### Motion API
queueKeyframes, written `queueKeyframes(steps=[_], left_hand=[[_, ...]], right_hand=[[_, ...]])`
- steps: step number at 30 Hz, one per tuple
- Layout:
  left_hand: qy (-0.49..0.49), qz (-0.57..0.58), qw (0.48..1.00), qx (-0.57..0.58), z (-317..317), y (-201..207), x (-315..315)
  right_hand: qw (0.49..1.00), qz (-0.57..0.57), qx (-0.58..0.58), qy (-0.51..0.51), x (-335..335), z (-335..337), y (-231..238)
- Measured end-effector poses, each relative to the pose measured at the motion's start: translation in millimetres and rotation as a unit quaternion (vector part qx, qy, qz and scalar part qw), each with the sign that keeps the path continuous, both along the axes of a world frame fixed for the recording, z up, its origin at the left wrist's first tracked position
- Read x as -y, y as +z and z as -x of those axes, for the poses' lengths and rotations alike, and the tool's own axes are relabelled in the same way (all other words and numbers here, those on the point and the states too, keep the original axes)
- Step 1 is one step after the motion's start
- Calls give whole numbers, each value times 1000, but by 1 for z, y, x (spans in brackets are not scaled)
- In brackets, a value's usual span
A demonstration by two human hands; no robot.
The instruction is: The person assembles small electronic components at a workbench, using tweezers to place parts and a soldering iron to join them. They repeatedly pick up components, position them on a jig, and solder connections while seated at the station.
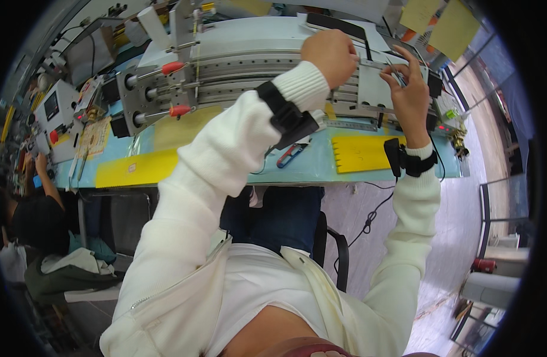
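Observation:
My left hand (pixel 330 56) is curled closed above the rails of a long metal linear-rail machine (pixel 249 65). Its fingertips face away, so whatever they hold is hidden. On the right, my right hand (pixel 411 89) grips a slim metal tool (pixel 397 74), perhaps tweezers, between thumb and fingers. That hand is over the right end of a flat silvery plate (pixel 374 83) mounted across the rails. Behind my left hand lies a dark flat object (pixel 336 25) on white paper.
The light-blue tabletop carries yellow sheets (pixel 362 153), a red-and-blue cutter-like tool (pixel 291 154) and a steel ruler (pixel 352 125). Red-handled clamps (pixel 173 67) stand at the machine's left end. A co-worker's arm (pixel 46 177) is far left. Cables hang by my right wrist.

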State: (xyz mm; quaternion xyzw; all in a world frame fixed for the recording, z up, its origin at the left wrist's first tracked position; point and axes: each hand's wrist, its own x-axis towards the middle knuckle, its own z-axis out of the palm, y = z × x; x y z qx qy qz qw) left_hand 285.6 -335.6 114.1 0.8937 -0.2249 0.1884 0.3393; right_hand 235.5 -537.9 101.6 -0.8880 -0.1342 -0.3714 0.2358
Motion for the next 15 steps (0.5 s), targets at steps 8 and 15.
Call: queueKeyframes(steps=[8,15], left_hand=[[81,-114,990,30,5,11,13],[76,-62,995,-14,-17,-9,31]], right_hand=[[993,72,-80,-52,-9,2,8],[995,69,-29,64,11,-3,0]])
